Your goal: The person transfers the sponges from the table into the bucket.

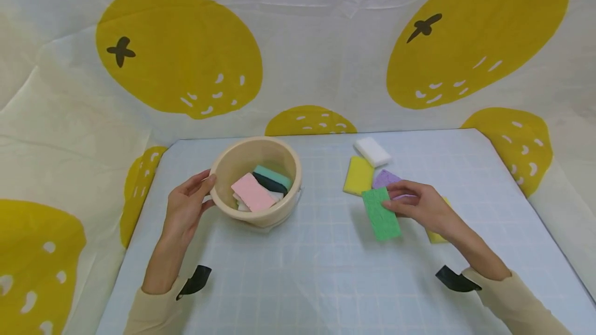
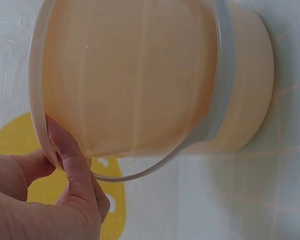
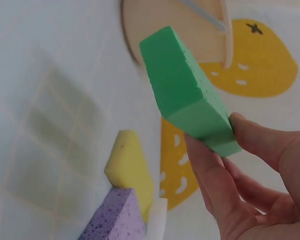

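Left hand pinches the near-left rim of a cream, smooth-walled round bucket, thumb and fingers on either side of the lip; bucket stands upright toward the far edge of the pale-blue gridded worktop, left of its middle. A thin curved grey handle hangs down its outside. Inside: flat pink rectangular sponge, tilted, leaning by a teal-and-dark sponge; whitish piece beneath, mostly hidden. Right of centre, nearer the far edge: flat yellow sponge and smooth white block. Green sponge, a thick rectangular block with finely pitted surface, is held above the worktop; behind it, coarsely pored purple sponge, partly covered. Right hand grips the green block between thumb and fingers. Toward the right edge, second yellow sponge, largely hidden by that hand.
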{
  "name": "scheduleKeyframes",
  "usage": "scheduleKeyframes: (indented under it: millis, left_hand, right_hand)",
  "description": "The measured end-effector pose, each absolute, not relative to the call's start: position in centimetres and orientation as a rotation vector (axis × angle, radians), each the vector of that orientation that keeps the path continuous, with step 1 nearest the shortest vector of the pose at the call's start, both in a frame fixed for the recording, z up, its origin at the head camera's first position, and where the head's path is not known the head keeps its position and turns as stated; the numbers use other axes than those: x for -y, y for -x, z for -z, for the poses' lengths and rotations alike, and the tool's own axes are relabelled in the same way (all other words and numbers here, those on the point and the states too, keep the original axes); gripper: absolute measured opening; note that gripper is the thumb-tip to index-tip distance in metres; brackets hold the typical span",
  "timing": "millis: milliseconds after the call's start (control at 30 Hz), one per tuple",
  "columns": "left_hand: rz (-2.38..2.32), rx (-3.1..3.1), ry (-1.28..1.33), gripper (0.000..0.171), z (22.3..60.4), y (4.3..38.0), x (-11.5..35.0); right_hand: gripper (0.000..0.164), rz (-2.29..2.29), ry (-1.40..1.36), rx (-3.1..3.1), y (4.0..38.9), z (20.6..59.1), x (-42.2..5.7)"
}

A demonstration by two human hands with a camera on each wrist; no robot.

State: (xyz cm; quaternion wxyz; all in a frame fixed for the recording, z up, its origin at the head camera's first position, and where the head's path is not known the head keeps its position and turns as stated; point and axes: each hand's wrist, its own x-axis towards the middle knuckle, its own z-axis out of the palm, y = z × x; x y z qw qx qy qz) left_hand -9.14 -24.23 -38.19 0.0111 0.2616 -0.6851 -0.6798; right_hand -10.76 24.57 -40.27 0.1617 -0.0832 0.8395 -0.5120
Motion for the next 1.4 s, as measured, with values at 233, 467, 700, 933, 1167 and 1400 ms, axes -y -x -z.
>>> scheduleKeyframes:
  millis: [233, 467, 700, 933, 1167, 1400]
  left_hand:
    - [2.059, 2.211, -0.826, 0.062, 38.0, 9.2, 24.2]
    - [2.045, 2.223, -0.832, 0.061, 37.9, 9.2, 24.3]
    - [2.053, 2.215, -0.832, 0.06, 38.0, 9.2, 24.3]
    - [2.055, 2.213, -0.831, 0.061, 38.0, 9.2, 24.3]
    - [2.06, 2.21, -0.83, 0.062, 38.0, 9.3, 24.3]
    - [2.066, 2.224, -0.808, 0.062, 38.0, 9.3, 24.4]
  right_hand:
    - [0.054, 1.48, 0.248, -2.368, 11.5, 39.2, -23.6]
    - [0.056, 1.443, 0.249, -2.381, 12.2, 38.1, -22.6]
    - [0.054, 1.463, 0.279, -2.383, 12.7, 37.2, -21.4]
    - [0.05, 1.482, 0.334, -2.398, 13.3, 36.0, -20.0]
    - [0.047, 1.537, 0.389, -2.364, 14.0, 35.2, -18.5]
    - [0.049, 1.503, 0.441, -2.394, 14.8, 34.1, -16.9]
